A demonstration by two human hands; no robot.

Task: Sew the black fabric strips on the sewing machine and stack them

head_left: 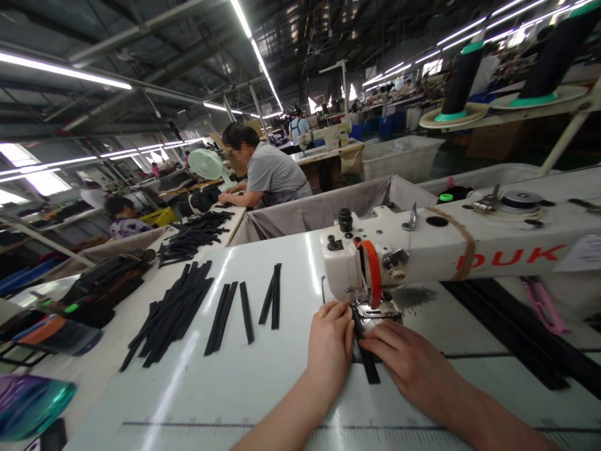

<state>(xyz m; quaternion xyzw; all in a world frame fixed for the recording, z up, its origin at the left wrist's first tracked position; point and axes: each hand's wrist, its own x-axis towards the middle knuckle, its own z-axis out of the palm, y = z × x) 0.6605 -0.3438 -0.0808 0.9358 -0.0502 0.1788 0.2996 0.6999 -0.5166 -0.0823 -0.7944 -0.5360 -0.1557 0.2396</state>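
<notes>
A narrow black fabric strip (369,366) runs out from under the presser foot of a white sewing machine (422,244), its loose end pointing toward me. My left hand (331,335) lies at the strip's left side, fingers bent and pressed together close to the needle area. On the other side, my right hand (404,354) pinches the strip's edge between thumb and fingers. Left of the machine, several more black strips (246,313) lie on the pale table, with a larger heap (171,313) farther left.
Long black strips (511,332) and pink snips (544,307) lie under the machine arm. Thread cones (462,81) stand at upper right. A person in a grey shirt (277,172) bends over a table ahead, near a green fan (206,164).
</notes>
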